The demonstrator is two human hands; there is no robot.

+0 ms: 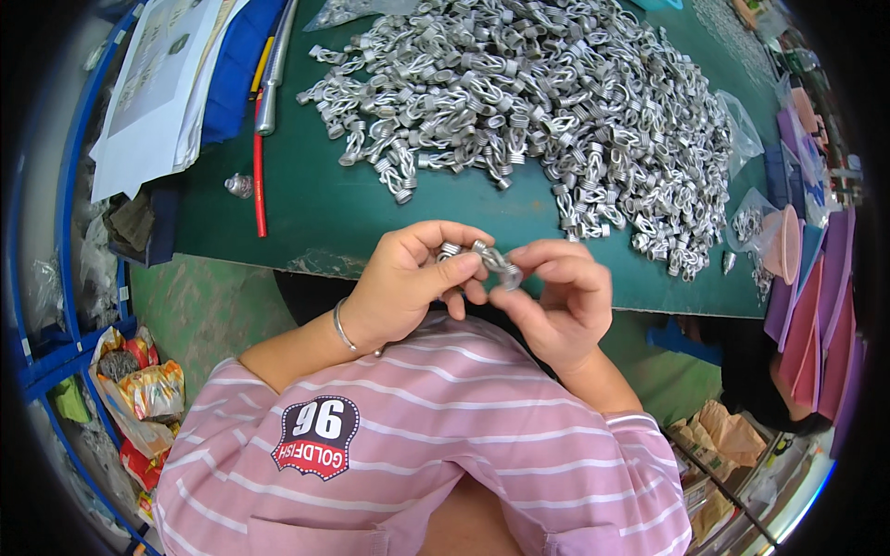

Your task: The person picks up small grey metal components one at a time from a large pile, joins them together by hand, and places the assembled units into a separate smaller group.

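Much of the far left is taken up by a blue rack (56, 366), with crinkled red, yellow and white packets (153, 394) lying beside it. Above them, loose white papers (148, 102) overlap a blue tray (232, 88) at the left end of the green table (315, 208). Just right of these lie a silvery rod (271, 93), a yellow stick and a slim red stick (260, 185), with a small clear plastic item (239, 186) near its lower end. At the middle, near the table's front edge, the left hand (403, 283), its wrist ringed by a metal bracelet (343, 326), pinches a looped, silvery metal piece (493, 259) between thumb and fingers. More coiled metal shows under its index finger; whether it is a separate piece I cannot tell. The right hand (567, 301) grips the other end of the metal piece, so both hands are close together but not clasped. Beyond them spreads a big heap (556, 102) of similar pieces. Farther right come a clear bag (742, 139), a pinkish cup-shaped container (784, 243) and purple and red bins (816, 320).
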